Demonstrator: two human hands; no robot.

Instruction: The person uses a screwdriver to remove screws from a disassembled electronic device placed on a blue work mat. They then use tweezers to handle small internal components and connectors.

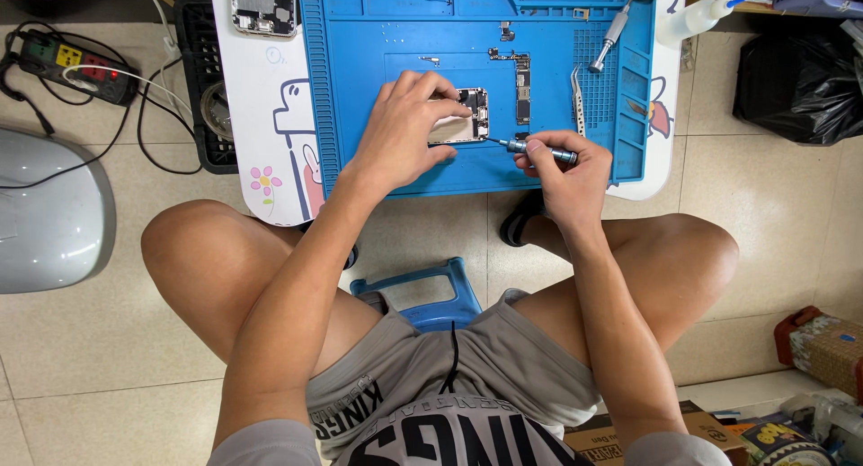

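Pressing the opened phone (467, 115) to the blue mat (360, 88), the left hand (404, 129) clasps it; the right hand (562, 165) pinches a screwdriver (538, 149), tip at the phone's edge.

Bare mat (422, 174) nearside; tweezers (578, 100) and circuit board (522, 88) crowd beyond.
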